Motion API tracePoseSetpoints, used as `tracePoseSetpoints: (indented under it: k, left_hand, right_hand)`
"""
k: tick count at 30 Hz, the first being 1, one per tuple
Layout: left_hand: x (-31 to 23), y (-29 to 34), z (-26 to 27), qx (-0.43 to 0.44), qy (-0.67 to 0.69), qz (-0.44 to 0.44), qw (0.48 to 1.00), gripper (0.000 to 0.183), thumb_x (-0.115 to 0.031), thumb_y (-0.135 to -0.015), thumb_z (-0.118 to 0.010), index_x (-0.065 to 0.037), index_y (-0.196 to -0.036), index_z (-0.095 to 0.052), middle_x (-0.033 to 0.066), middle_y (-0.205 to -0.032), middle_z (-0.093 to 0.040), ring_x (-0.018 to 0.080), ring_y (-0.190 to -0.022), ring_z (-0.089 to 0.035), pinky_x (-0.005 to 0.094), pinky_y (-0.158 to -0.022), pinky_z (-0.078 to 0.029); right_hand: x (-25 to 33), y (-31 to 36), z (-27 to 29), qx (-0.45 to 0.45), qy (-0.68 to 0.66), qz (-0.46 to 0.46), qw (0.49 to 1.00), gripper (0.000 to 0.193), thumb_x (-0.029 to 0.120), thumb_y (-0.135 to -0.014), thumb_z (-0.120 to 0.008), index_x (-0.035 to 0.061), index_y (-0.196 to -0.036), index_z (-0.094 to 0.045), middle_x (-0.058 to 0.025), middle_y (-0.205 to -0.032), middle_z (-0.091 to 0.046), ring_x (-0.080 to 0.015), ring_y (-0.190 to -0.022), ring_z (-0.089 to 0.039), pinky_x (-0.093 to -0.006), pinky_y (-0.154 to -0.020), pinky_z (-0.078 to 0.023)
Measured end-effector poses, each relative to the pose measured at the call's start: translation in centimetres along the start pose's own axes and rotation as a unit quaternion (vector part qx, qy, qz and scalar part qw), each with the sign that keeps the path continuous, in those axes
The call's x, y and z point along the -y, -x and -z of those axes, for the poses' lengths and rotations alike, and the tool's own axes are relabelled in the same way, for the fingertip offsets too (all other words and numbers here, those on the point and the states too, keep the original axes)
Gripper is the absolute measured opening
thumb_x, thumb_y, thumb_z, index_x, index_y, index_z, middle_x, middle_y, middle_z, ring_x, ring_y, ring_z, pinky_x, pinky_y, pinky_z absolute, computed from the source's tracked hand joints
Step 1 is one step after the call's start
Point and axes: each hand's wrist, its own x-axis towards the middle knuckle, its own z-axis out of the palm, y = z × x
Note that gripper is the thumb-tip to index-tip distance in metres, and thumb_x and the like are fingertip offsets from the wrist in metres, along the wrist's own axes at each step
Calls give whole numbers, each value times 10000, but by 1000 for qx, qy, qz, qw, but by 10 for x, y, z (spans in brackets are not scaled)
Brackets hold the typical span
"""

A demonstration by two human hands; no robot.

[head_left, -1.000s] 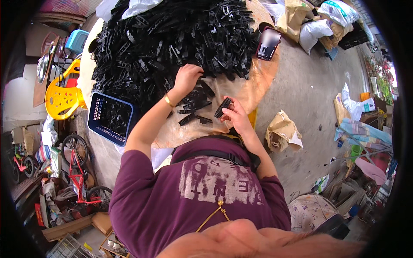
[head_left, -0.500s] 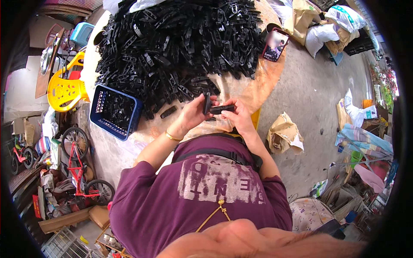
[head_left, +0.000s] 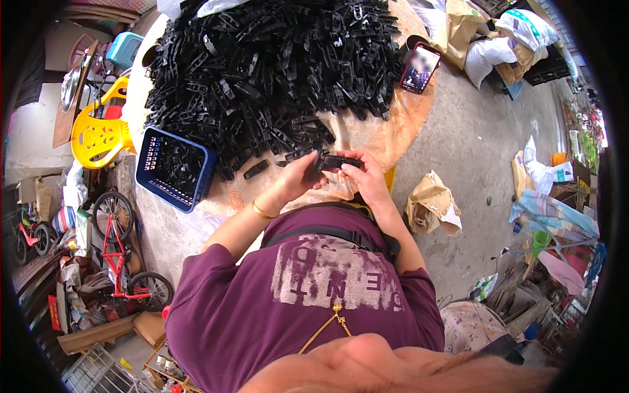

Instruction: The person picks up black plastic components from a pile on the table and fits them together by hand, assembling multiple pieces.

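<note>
Close in front of my body, both hands meet over the near edge of the table (head_left: 383, 139). My left hand (head_left: 301, 178) is closed round a small black plastic piece (head_left: 319, 161), held tilted between thumb and fingers. A longer black plastic part (head_left: 342, 162) is pinched in my right hand (head_left: 368, 175), its left end touching the piece in the left hand. Just beyond my hands spreads a large heap of similar black plastic parts (head_left: 275, 72). One loose black part (head_left: 256, 169) lies left of my left hand. The exact kind of these parts is too small to tell.
A blue plastic basket (head_left: 208, 187) with small black pieces stands at the table's left edge. At the right edge leans a phone (head_left: 419, 69). A crumpled paper bag (head_left: 432, 204) lies on the floor to the right. Left are a yellow chair (head_left: 98, 137) and a red bicycle (head_left: 118, 252).
The piece in my left hand has tipped from upright to more slanted. The right hand's part has risen slightly and sits more level against it.
</note>
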Motion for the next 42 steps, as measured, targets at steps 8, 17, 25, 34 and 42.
tracePoseSetpoints:
  k: [8,17,25,34,42]
  left_hand:
    - [-4,5,1,41,96,30,994,386,-363,-936,-375,-29,-1063,-521,39,-775,-534,82,-512,-394,190,-416,-301]
    - [3,2,10,0,135,87,987,361,-359,-938,-377,-33,-1053,-481,74,-788,-547,96,-466,-417,186,-377,-332]
    - [1,6,-3,-73,94,78,990,314,-300,-930,-412,-23,-1036,-515,110,-860,-584,146,-628,-541,205,-512,-466]
    - [9,3,6,-65,25,89,994,329,-232,-916,-450,55,-1073,-489,179,-1060,-557,279,-952,-584,310,-799,-530]
    - [7,9,15,-69,107,53,990,388,-267,-893,-505,78,-1070,-505,179,-1073,-559,269,-973,-575,332,-880,-479]
  right_hand:
    - [6,2,-4,-63,-78,-25,995,220,-6,-813,-570,4,-1025,-515,-78,-873,-589,-126,-726,-579,-235,-658,-486]
    - [7,9,3,46,31,1,998,238,-49,-767,-561,-1,-1000,-549,-60,-914,-592,-120,-791,-576,-240,-732,-474]
    - [17,15,-6,128,31,10,991,247,-54,-750,-572,-5,-991,-553,-43,-938,-589,-78,-841,-550,-216,-758,-451]
    - [6,13,-2,62,252,-16,966,268,-11,-799,-576,-33,-1065,-552,-42,-949,-595,-79,-822,-562,-206,-730,-467]
    - [16,17,-26,8,434,111,894,233,44,-759,-620,-21,-982,-599,-126,-879,-607,-201,-770,-604,-262,-664,-480]
